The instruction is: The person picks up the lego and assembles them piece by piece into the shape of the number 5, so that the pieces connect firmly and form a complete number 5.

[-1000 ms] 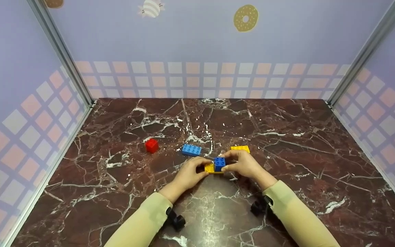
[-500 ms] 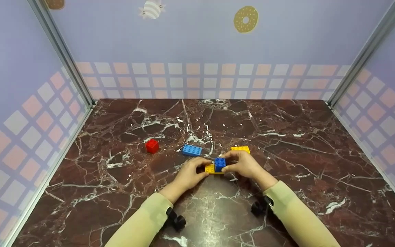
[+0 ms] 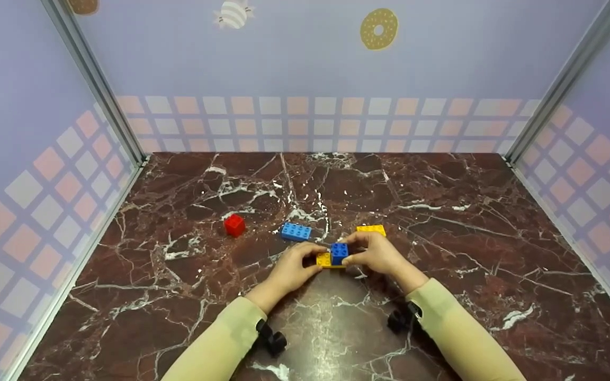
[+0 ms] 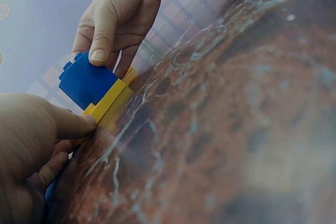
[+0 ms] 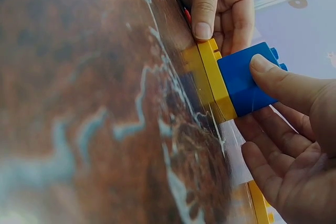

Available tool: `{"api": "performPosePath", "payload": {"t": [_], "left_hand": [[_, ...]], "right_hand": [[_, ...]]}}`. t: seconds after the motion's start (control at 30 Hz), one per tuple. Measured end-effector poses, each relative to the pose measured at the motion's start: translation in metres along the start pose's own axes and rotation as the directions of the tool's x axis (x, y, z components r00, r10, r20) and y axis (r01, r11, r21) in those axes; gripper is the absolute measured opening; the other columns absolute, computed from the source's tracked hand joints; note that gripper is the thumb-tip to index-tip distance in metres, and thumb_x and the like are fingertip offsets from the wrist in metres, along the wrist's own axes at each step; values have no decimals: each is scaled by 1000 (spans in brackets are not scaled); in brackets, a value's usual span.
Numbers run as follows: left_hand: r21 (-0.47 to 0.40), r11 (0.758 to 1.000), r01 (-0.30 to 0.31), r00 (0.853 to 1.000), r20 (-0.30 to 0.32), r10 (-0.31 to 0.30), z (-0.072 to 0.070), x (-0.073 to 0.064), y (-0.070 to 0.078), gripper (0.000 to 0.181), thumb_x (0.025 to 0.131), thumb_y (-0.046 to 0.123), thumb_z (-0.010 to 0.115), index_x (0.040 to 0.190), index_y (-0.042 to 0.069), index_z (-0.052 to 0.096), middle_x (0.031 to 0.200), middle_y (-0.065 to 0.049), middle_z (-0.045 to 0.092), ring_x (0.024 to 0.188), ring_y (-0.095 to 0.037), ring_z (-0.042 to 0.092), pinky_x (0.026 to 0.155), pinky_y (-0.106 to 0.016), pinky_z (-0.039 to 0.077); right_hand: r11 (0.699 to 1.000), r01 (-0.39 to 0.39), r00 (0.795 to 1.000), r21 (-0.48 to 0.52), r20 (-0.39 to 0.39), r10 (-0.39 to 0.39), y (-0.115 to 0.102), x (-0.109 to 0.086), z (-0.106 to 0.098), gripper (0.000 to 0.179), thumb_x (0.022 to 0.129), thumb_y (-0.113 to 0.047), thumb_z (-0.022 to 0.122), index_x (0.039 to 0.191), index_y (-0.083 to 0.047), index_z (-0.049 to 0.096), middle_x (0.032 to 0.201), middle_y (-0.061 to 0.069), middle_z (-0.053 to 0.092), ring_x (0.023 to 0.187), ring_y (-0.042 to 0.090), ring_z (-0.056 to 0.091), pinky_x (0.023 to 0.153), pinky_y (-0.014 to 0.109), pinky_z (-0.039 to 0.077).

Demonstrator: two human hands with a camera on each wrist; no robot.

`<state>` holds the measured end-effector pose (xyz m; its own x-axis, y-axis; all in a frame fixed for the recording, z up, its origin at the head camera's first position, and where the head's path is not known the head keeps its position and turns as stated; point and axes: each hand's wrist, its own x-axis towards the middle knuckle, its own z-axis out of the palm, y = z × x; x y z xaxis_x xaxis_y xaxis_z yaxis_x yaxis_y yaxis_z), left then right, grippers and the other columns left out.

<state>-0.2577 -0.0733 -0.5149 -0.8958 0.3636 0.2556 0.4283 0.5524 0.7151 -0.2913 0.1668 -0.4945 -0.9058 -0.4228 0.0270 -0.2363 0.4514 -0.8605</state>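
A dark blue toy building brick (image 3: 340, 254) sits upright on the right half of a flat yellow brick (image 3: 323, 259), which lies on the table. The left hand (image 3: 293, 267) pinches the yellow brick's left end between thumb and fingers. With thumb on the near face and fingers behind, the right hand (image 3: 377, 255) holds the blue brick. In the right wrist view the blue brick (image 5: 248, 80) stands against the studded side of the yellow brick (image 5: 215, 80), and no gap shows between them. The left wrist view shows the right thumb on the blue brick (image 4: 89, 81).
Behind the hands lie a light blue brick (image 3: 296, 231) and a second yellow brick (image 3: 371, 229), partly covered by the right hand. A red brick (image 3: 234, 225) is farther left. The marbled table (image 3: 442, 211) is bounded by patterned walls at the back and sides.
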Motion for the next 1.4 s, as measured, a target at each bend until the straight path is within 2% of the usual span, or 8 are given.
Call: {"api": "performPosePath", "payload": {"t": [0.1,0.27,0.4,0.57,0.8,1.07,1.4], "left_hand": [[1,1000,-4,1000,1,4,0,0,-1,38,88,9,77,125,7,71,129,-11,71,125,-33,63,113,-54,46],[-16,1000,-16,1000,-3,16,0,0,-2,38,87,8,78,124,6,71,129,-12,71,124,-34,64,113,-52,47],[-41,999,-24,1000,-13,23,0,0,-2,37,87,8,78,124,5,71,127,-14,72,122,-33,65,110,-51,49],[-67,998,-20,999,-29,19,0,1,-1,37,88,7,77,124,4,70,124,-15,73,117,-32,67,107,-49,53],[-105,994,-42,996,-79,34,1,1,-2,33,89,4,75,122,3,70,119,-14,74,110,-31,70,101,-45,57],[-169,984,-58,990,-138,35,-1,1,-3,35,88,0,74,123,2,69,118,-15,75,110,-32,70,101,-44,57],[-186,979,-85,974,-224,42,-6,3,-8,35,88,-1,74,123,3,70,116,-14,75,109,-32,70,99,-44,58]], "right_hand": [[1000,3,1000,-17,-3,-3,-9,-4,0,36,81,1,82,115,7,71,115,25,74,106,35,72,84,22,57],[1000,14,1000,-6,9,-14,-29,-12,-1,34,82,3,80,113,10,70,115,29,72,106,39,71,80,15,54],[1000,12,1000,-2,9,-12,-15,-6,0,35,82,2,81,115,9,70,117,28,72,108,38,71,79,12,52],[1000,11,1000,-5,-1,-11,-2,-1,0,36,82,-3,84,115,4,72,118,23,73,107,33,72,80,13,53],[1000,25,1000,-5,3,-25,1,0,-1,36,81,-6,86,113,2,73,114,21,75,105,30,73,83,18,55],[1000,13,1000,1,3,-13,1,0,-1,36,81,-6,85,113,2,73,114,21,75,106,31,73,90,28,58],[1000,-14,1000,18,4,14,1,1,-1,39,80,-7,86,116,2,73,117,21,75,106,30,73,87,22,56]]}}
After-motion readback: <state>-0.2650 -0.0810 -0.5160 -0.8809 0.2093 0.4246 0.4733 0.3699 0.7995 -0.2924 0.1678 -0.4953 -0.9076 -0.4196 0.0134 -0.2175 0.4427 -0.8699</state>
